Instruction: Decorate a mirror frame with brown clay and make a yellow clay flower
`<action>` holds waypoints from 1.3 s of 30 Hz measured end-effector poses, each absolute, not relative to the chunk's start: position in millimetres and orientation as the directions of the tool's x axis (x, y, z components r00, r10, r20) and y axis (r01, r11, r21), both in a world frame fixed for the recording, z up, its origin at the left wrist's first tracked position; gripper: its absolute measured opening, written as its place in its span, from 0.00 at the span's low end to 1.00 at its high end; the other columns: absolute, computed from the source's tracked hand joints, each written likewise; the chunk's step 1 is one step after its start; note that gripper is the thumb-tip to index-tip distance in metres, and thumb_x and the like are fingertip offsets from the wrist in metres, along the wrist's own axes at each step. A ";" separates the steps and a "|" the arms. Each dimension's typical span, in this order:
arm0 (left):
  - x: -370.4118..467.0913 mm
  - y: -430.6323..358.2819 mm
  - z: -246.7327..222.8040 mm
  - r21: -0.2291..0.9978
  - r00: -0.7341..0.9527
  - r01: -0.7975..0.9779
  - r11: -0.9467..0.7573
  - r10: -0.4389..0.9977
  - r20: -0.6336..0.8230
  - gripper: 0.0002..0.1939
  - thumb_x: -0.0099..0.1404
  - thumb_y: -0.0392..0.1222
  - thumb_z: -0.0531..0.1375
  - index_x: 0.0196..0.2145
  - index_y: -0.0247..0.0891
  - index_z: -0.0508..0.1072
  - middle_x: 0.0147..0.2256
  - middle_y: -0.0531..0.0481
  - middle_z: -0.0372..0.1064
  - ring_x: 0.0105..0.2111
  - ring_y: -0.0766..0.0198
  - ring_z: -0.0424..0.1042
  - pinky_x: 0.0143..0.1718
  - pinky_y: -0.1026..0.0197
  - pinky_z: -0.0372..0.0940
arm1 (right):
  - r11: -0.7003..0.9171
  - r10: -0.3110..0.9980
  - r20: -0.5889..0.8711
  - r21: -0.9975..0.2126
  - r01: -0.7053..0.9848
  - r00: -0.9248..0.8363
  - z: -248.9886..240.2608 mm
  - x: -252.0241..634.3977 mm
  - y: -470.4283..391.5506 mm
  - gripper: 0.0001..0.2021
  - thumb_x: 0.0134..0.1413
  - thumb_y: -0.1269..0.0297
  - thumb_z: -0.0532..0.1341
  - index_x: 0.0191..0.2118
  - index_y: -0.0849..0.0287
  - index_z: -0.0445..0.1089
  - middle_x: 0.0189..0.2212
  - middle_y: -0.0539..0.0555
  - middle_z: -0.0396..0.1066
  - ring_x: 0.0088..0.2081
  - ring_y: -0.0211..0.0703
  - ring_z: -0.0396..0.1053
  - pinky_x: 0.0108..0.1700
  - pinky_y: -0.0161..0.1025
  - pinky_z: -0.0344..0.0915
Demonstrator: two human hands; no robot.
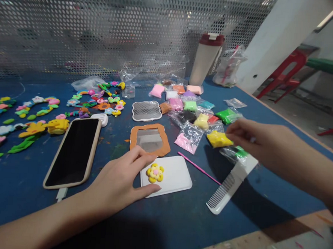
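Observation:
My left hand (124,172) holds the left end of a white rectangular board (177,176), thumb at the near edge and fingers at the far edge. Between them, a yellow clay flower (155,172) with a pink centre lies on the board. My right hand (253,139) has its fingers closed at the right side of a bag of yellow clay (219,139). A bag of green clay (240,152) lies just under that hand. Nearby are a pink stick (199,167) and a white comb (222,193).
An orange-framed mirror (165,143) and a white-framed mirror (146,111) lie behind the board. Clay packets (190,105) spread behind them. A phone (73,152) and clay figures (34,129) are at left. A tumbler (206,59) stands at the back before a perforated metal screen (99,30).

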State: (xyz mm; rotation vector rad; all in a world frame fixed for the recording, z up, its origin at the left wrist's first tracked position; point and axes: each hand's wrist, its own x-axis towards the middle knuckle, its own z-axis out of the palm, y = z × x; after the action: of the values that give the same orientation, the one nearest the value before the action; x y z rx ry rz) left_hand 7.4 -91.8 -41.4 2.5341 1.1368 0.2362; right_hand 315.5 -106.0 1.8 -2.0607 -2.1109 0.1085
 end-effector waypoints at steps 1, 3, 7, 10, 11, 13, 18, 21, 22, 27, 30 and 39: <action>7.6 -91.9 -41.1 0.381 0.662 0.691 -0.615 0.749 0.008 0.22 0.61 0.51 0.57 0.52 0.44 0.62 0.43 0.50 0.61 0.39 0.59 0.69 0.35 0.58 0.65 | 0.028 0.994 0.104 -0.113 0.993 -0.016 3.3 324.0 -104.9 0.05 0.53 0.62 0.55 0.32 0.55 0.65 0.25 0.54 0.71 0.23 0.44 0.65 0.24 0.39 0.57; 8.0 -92.8 -40.8 0.378 0.662 0.692 -0.615 0.750 0.008 0.22 0.61 0.50 0.57 0.51 0.44 0.62 0.43 0.50 0.61 0.39 0.59 0.69 0.34 0.58 0.65 | 0.051 0.997 0.053 -0.016 0.999 -0.050 2.6 340.4 -101.5 0.03 0.50 0.64 0.56 0.31 0.55 0.66 0.27 0.54 0.71 0.26 0.47 0.67 0.26 0.41 0.59; 7.7 -96.4 -41.2 0.363 0.659 0.692 -0.624 0.751 0.036 0.22 0.61 0.51 0.57 0.52 0.45 0.61 0.43 0.51 0.60 0.38 0.59 0.69 0.33 0.59 0.65 | 0.117 0.992 0.029 0.076 0.990 -0.119 -8.4 357.9 -92.3 0.08 0.49 0.66 0.57 0.37 0.57 0.67 0.39 0.62 0.70 0.31 0.54 0.70 0.32 0.51 0.65; 6.8 -98.9 -42.1 0.347 0.657 0.688 -0.637 0.750 0.073 0.23 0.62 0.51 0.56 0.53 0.45 0.59 0.43 0.50 0.61 0.40 0.59 0.69 0.33 0.59 0.65 | 0.231 0.971 0.053 0.015 0.973 -0.232 -17.8 349.8 -86.7 0.21 0.48 0.65 0.59 0.51 0.57 0.62 0.55 0.63 0.59 0.47 0.56 0.67 0.45 0.49 0.66; 6.6 -99.3 -42.3 0.342 0.658 0.688 -0.640 0.749 0.078 0.23 0.62 0.51 0.56 0.53 0.45 0.59 0.44 0.50 0.61 0.40 0.59 0.69 0.33 0.60 0.65 | 0.286 0.957 0.040 -0.016 0.958 -0.286 -20.8 344.1 -85.4 0.22 0.50 0.64 0.59 0.52 0.54 0.62 0.57 0.59 0.58 0.49 0.52 0.65 0.47 0.47 0.66; 6.7 -99.5 -42.5 0.333 0.658 0.690 -0.643 0.748 0.080 0.23 0.62 0.50 0.56 0.53 0.45 0.58 0.44 0.50 0.62 0.40 0.59 0.69 0.33 0.60 0.65 | 0.383 0.924 0.049 -0.098 0.918 -0.380 -27.1 331.2 -83.4 0.19 0.52 0.68 0.56 0.51 0.55 0.65 0.52 0.58 0.64 0.49 0.51 0.66 0.49 0.47 0.66; 7.9 -99.4 -41.5 0.318 0.665 0.688 -0.653 0.742 0.085 0.23 0.63 0.51 0.55 0.54 0.45 0.58 0.44 0.50 0.62 0.40 0.58 0.69 0.32 0.60 0.65 | 0.329 0.927 0.202 -0.040 0.943 -0.315 -41.1 306.9 -77.6 0.18 0.55 0.74 0.51 0.49 0.62 0.68 0.50 0.63 0.64 0.52 0.54 0.63 0.50 0.50 0.64; 8.2 -99.8 -40.8 0.316 0.658 0.695 -0.646 0.748 0.081 0.23 0.63 0.51 0.55 0.54 0.45 0.58 0.44 0.50 0.62 0.40 0.58 0.70 0.32 0.60 0.65 | 0.289 0.933 0.229 -0.019 0.957 -0.277 -44.1 297.2 -75.4 0.20 0.56 0.75 0.49 0.53 0.61 0.66 0.54 0.64 0.60 0.55 0.55 0.59 0.52 0.50 0.61; 8.2 -99.8 -40.7 0.315 0.657 0.698 -0.643 0.750 0.077 0.23 0.63 0.51 0.55 0.54 0.45 0.58 0.44 0.50 0.62 0.40 0.58 0.70 0.32 0.60 0.65 | 0.278 0.936 0.232 -0.018 0.961 -0.266 -43.4 294.6 -75.4 0.20 0.56 0.75 0.49 0.53 0.59 0.65 0.54 0.63 0.59 0.55 0.54 0.59 0.52 0.49 0.61; 8.7 -98.8 -41.9 0.310 0.664 0.694 -0.650 0.744 0.076 0.23 0.63 0.51 0.55 0.54 0.46 0.58 0.44 0.50 0.61 0.40 0.58 0.70 0.32 0.59 0.65 | 0.144 0.961 0.240 -0.021 0.989 -0.134 -24.8 306.9 -74.4 0.17 0.57 0.71 0.51 0.52 0.62 0.64 0.51 0.62 0.62 0.50 0.48 0.63 0.51 0.40 0.61; 9.3 -97.8 -43.1 0.299 0.665 0.693 -0.656 0.742 0.084 0.22 0.63 0.50 0.55 0.53 0.45 0.58 0.44 0.50 0.61 0.39 0.58 0.70 0.32 0.59 0.65 | -0.071 0.973 0.222 0.013 0.997 0.066 -7.0 341.9 -71.4 0.16 0.53 0.72 0.53 0.48 0.64 0.66 0.47 0.67 0.66 0.47 0.58 0.65 0.42 0.47 0.62; 8.4 -97.6 -44.6 0.300 0.668 0.693 -0.655 0.741 0.074 0.19 0.63 0.51 0.54 0.50 0.44 0.61 0.43 0.49 0.61 0.37 0.59 0.71 0.31 0.59 0.66 | -0.075 0.997 -0.045 -0.142 0.987 0.069 -5.0 361.5 -72.7 0.09 0.53 0.57 0.57 0.34 0.58 0.68 0.31 0.55 0.73 0.31 0.43 0.69 0.31 0.37 0.62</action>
State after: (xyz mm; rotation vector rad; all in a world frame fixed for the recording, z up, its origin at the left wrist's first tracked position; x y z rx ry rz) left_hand 8.4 -97.6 -44.6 2.6377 1.1555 0.2783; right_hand 361.5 -72.7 -5.0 -2.2422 -2.0847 0.1990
